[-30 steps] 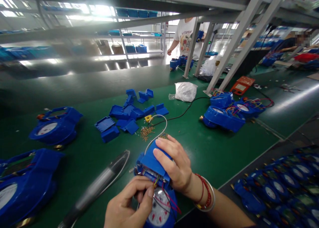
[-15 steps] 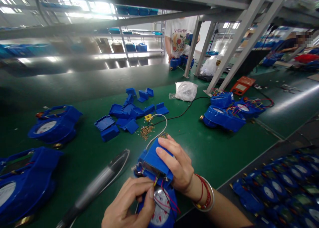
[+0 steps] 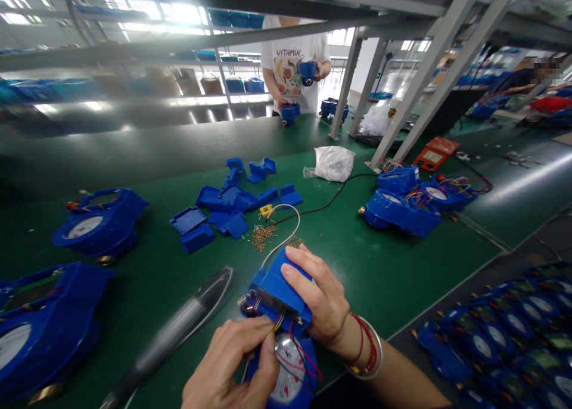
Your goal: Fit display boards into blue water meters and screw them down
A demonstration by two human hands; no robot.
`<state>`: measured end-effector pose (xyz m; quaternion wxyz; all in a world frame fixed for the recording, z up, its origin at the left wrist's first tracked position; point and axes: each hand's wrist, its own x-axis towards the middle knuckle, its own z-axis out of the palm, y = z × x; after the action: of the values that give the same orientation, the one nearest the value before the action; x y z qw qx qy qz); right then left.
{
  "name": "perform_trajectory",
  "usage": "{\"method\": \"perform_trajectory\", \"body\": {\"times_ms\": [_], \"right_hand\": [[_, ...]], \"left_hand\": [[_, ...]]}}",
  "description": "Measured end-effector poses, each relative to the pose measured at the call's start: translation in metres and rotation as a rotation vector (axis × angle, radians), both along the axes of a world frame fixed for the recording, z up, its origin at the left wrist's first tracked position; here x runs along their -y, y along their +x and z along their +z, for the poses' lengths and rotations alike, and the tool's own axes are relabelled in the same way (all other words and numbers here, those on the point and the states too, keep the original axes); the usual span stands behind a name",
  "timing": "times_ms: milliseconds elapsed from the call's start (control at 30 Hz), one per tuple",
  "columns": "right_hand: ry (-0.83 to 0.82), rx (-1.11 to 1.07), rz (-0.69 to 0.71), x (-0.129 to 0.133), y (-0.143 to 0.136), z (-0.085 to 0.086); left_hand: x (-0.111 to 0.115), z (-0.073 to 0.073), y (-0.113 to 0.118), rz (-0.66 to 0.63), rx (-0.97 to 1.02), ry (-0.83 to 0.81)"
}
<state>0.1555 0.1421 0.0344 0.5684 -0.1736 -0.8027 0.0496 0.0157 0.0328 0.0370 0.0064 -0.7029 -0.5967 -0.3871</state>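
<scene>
A blue meter (image 3: 292, 367) with a round dial lies at the bottom centre, its blue cover (image 3: 279, 284) tilted above the dial. My right hand (image 3: 317, 296) is wrapped over the cover from the right. Thin coloured wires (image 3: 280, 321) come out from under the cover's edge, and my left hand (image 3: 241, 361) pinches them between thumb and forefinger. Red and black wires (image 3: 304, 361) hang loose over the dial. A grey cable (image 3: 297, 218) curves up from the cover's far side.
Blue plastic parts (image 3: 230, 197) and small screws (image 3: 263, 237) lie ahead. A black tool (image 3: 179, 331) slants at left. Blue meters stand left (image 3: 100, 221) and right (image 3: 402, 209); more fill the lower right (image 3: 496, 337). Across the table, a person (image 3: 295, 69) holds blue meters near a plastic bag (image 3: 334, 163).
The person across the table has moved left, with one blue meter now raised in a hand. My hands have barely moved and keep their hold.
</scene>
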Motion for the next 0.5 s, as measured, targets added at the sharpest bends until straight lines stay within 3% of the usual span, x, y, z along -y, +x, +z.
{"method": "perform_trajectory", "body": {"times_ms": [267,500], "right_hand": [[0.012,0.020,-0.002,0.001,0.001,0.004],[0.017,0.030,0.004,0.000,0.002,0.005]], "left_hand": [[0.002,-0.002,-0.015,-0.123,-0.118,-0.026],[-0.002,0.009,0.002,0.036,0.088,-0.059]]}}
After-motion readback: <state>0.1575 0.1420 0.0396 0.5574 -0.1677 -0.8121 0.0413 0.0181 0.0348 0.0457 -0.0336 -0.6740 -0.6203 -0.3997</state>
